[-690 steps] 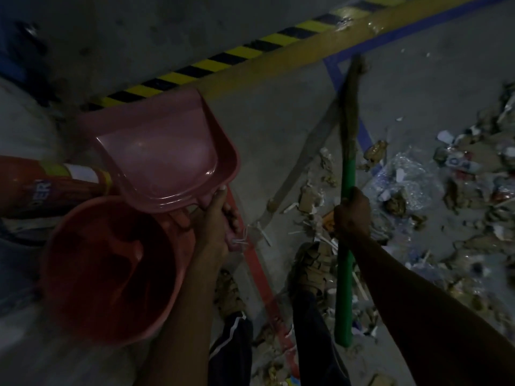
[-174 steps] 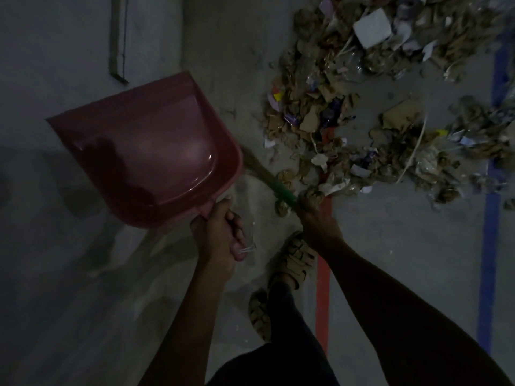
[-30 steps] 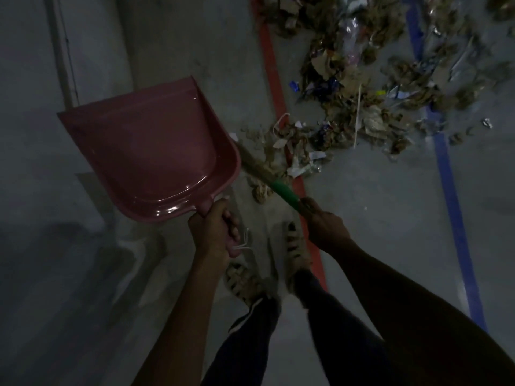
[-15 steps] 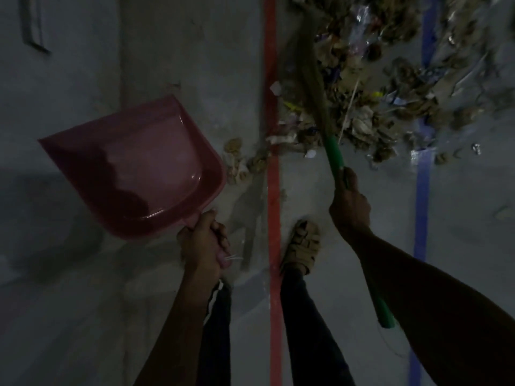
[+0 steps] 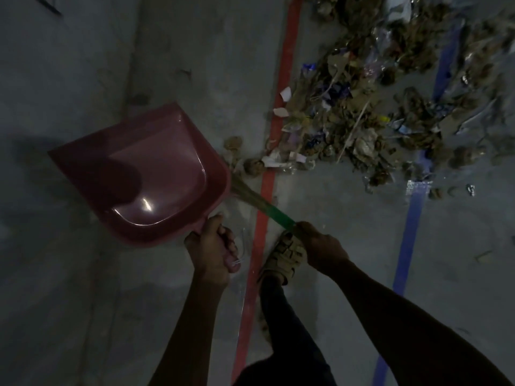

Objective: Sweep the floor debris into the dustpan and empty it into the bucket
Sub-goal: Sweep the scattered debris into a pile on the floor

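Observation:
My left hand (image 5: 213, 247) grips the handle of a pink dustpan (image 5: 150, 174), held above the grey floor with its pan empty. My right hand (image 5: 320, 243) grips the green handle of a broom (image 5: 274, 213). The broom's bristles run up-left and vanish behind the dustpan's right edge. A wide heap of debris (image 5: 362, 118), made of paper scraps, cardboard bits and plastic wrap, lies on the floor at the upper right. A few loose clumps (image 5: 252, 167) lie just right of the dustpan. The bucket is out of sight.
A red floor line (image 5: 267, 190) runs top to bottom through the middle, and a blue line (image 5: 409, 232) runs parallel on the right. My sandalled foot (image 5: 284, 254) stands beside the red line, below the broom handle. Bare concrete fills the left side.
The broom has swung down and left from the debris heap, so its bristles now sit behind the dustpan's right edge. My right hand came lower and closer in. The dustpan stays held up.

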The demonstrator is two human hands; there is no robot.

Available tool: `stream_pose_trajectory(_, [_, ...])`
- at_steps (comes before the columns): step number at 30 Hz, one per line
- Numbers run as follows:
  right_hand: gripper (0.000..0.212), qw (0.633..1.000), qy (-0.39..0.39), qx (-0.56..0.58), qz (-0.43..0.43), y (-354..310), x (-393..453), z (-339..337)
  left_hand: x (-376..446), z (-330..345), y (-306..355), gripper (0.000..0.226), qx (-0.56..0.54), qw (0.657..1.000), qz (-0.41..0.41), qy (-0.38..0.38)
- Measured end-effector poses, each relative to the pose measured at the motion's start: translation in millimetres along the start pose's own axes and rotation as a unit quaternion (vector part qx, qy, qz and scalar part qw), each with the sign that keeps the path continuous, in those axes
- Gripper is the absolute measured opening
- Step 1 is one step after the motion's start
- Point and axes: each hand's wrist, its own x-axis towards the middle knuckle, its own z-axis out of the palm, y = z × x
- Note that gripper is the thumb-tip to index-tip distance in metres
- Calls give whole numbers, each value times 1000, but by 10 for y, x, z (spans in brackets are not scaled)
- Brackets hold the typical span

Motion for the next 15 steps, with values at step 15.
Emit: stream_pose_trajectory(15, [64,950,217,65,214,769,244,-575,-137,100,-557,35,-63,997,29,30])
